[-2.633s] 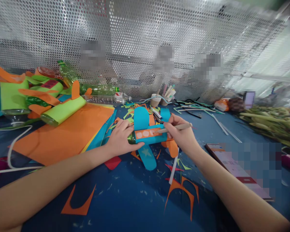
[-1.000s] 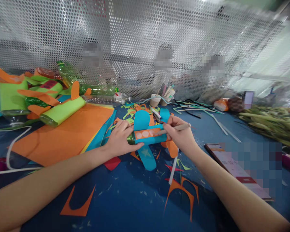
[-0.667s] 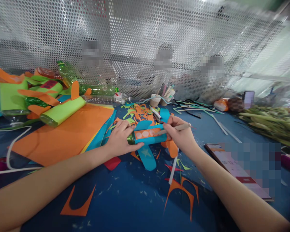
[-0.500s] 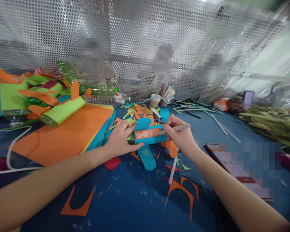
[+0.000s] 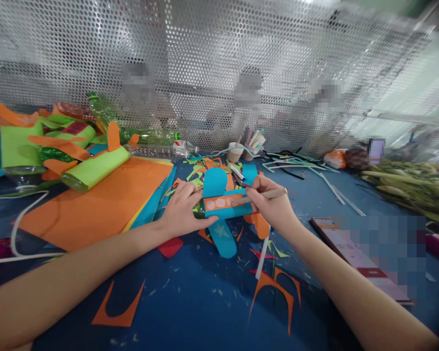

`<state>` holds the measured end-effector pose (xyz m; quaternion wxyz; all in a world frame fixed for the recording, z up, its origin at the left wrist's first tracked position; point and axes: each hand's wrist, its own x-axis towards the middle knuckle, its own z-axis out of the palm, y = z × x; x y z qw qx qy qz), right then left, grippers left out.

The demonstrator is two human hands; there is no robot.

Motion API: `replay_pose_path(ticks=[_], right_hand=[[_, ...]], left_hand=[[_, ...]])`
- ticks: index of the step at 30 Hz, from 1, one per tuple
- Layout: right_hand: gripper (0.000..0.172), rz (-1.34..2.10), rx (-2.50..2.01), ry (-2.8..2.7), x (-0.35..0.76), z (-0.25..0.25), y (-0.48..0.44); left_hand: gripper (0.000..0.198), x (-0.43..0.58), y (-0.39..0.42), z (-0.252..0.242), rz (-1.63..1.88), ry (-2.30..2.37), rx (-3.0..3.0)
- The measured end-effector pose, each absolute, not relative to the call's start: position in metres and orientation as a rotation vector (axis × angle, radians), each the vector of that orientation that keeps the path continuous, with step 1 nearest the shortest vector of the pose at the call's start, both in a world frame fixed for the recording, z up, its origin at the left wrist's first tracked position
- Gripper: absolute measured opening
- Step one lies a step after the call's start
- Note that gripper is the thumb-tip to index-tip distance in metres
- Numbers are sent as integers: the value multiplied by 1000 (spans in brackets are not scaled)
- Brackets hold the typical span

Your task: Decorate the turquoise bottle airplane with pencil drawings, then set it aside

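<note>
In the middle of the table lies a toy plane, a green bottle wrapped in blue paper with blue paper wings. An orange strip along its body carries several whitish round spots. My left hand grips the bottle's left end, thumb along the near side. With its fingers closed round a pale marker, my right hand holds the tip against the orange strip. A whitish star shows on the near wing. The plane's right end is partly hidden behind my right hand.
Orange sheets and several paper-covered bottles lie at left. Paper scraps and cups of markers are behind the plane. At right are a phone and a stalk bundle. A perforated metal screen stands behind.
The plane has rolled slightly, and its far wing now stands higher and shows more of its face. Both hands keep nearly the same place, with the marker still on the strip.
</note>
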<state>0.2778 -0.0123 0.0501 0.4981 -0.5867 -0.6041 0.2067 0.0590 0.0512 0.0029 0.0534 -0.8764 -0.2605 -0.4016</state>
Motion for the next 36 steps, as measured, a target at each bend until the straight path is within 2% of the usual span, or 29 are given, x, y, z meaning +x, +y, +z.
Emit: replay_pose_path(ticks=[36], right_hand=[[21, 550, -1395, -1428, 275, 49, -13]], left_hand=[[40, 59, 52, 2, -1221, -756, -2629]])
